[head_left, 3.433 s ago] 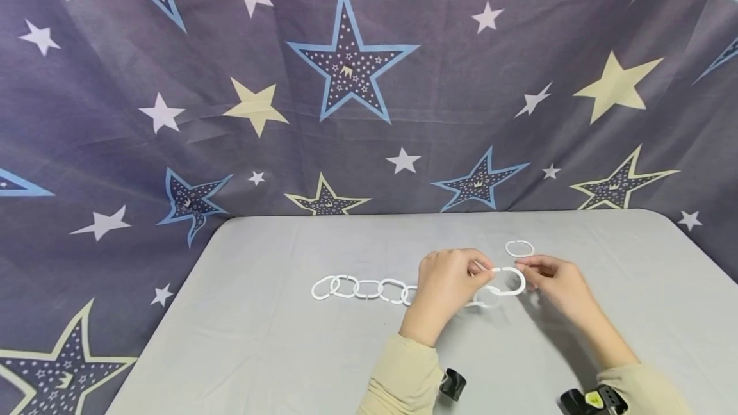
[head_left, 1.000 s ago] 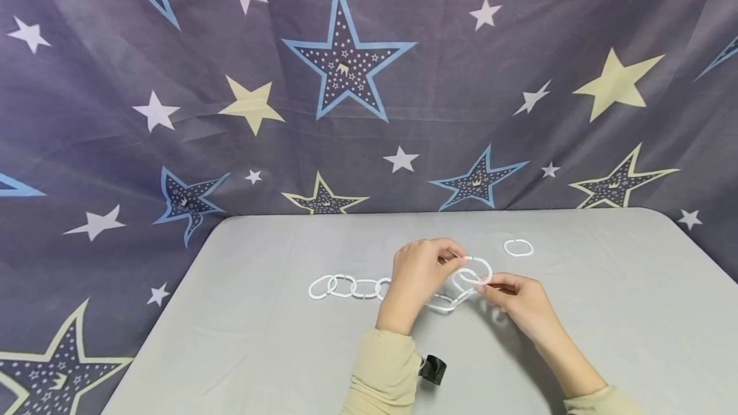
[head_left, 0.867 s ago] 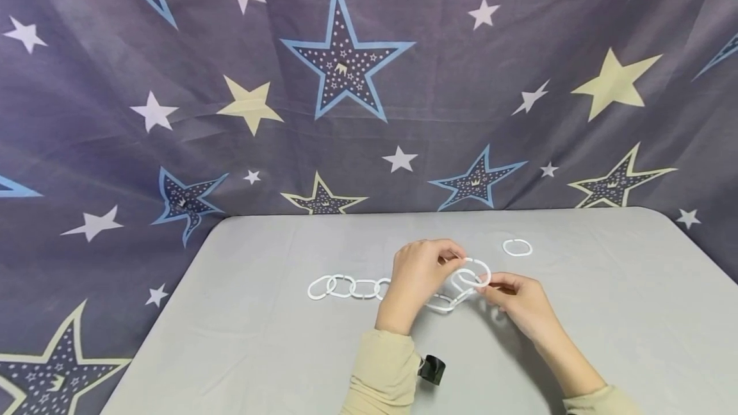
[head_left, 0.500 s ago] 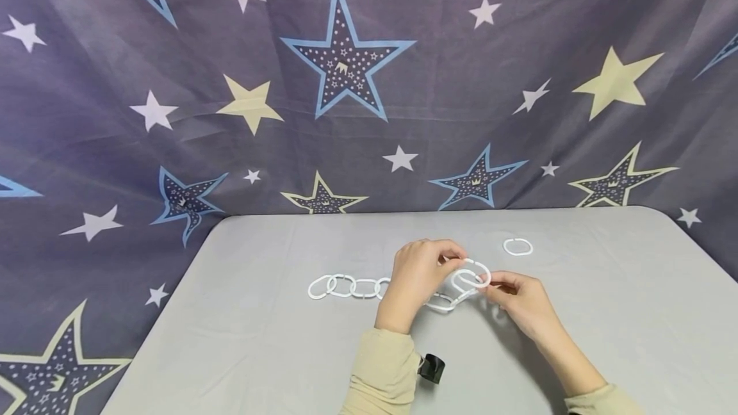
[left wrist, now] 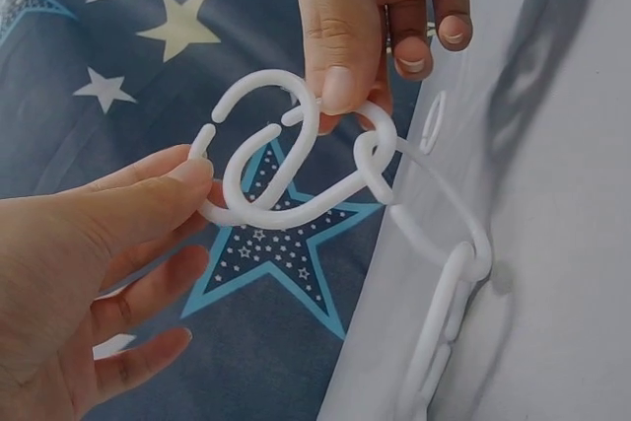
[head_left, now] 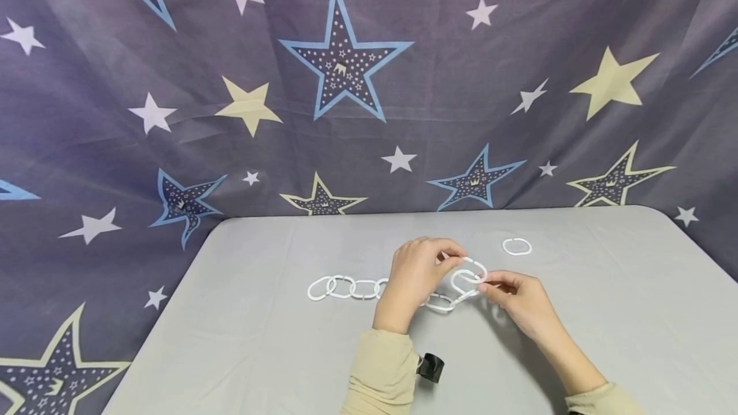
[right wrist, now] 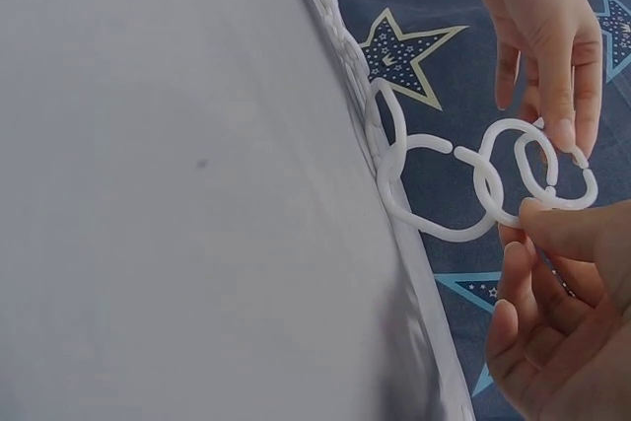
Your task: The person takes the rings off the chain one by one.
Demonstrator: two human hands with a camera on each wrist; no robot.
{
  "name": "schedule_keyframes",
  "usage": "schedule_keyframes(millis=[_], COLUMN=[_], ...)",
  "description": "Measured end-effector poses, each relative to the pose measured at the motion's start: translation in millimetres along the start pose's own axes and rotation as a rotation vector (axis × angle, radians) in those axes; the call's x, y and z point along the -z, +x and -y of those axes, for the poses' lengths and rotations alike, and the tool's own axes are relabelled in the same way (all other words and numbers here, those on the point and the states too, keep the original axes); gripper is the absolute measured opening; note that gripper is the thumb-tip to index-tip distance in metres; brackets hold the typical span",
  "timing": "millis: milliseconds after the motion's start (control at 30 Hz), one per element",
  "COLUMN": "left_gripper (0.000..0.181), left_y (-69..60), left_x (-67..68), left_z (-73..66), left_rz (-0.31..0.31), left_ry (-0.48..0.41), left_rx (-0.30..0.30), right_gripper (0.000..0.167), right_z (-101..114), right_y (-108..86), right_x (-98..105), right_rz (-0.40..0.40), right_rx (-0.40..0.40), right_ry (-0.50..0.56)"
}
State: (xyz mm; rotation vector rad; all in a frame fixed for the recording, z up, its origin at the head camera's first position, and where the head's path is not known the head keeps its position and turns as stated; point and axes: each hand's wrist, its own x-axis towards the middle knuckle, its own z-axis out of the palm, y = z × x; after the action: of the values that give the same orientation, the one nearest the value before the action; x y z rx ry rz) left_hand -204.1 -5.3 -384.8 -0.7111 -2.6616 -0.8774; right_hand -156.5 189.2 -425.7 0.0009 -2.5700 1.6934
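Note:
My left hand [head_left: 412, 277] pinches the end link [left wrist: 266, 77], a white plastic C-link with a small gap in its side, between thumb and fingertips. The end link loops through a second white link [left wrist: 296, 220], which my right hand [head_left: 521, 303] pinches between thumb and index finger; its own gap shows in the left wrist view. Both links are raised above the table. From the second link, the white chain [head_left: 341, 297] of several joined links slopes down and runs left across the table. My left hand and wrist hide its middle in the head view.
A loose white link [head_left: 517, 254] lies on the grey-covered table [head_left: 259, 351], behind and right of my hands. A dark star-patterned cloth [head_left: 369, 133] hangs behind the table's far edge. A black wrist strap piece [head_left: 430, 368] hangs beside my left sleeve.
Since the earliest frame both hands have moved left, and the right hand has come down onto the second link. Over the last second hands and links have stayed almost still.

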Motion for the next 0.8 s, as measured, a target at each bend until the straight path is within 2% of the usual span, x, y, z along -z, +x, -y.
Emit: schedule_keyframes(millis=[200, 500, 800], left_gripper=[0.01, 0.011, 0.011], left_y=[0.2, 0.1, 0.5], left_x=[2.4, 1.5, -3.8], left_z=[-0.6, -2.4, -2.3], left_rz=[0.0, 0.058, 0.064], left_ry=[0.003, 0.025, 0.042], left_rx=[-0.012, -0.015, -0.031], right_gripper=[0.025, 0.025, 0.021], right_z=[-2.3, -1.7, -0.2], right_y=[1.0, 0.4, -0.8], right_x=[0.2, 0.8, 0.1], right_rz=[-0.007, 0.002, -0.014], right_rx=[0.001, 0.01, 0.088], right_ry=[-0.019, -0.028, -0.089])
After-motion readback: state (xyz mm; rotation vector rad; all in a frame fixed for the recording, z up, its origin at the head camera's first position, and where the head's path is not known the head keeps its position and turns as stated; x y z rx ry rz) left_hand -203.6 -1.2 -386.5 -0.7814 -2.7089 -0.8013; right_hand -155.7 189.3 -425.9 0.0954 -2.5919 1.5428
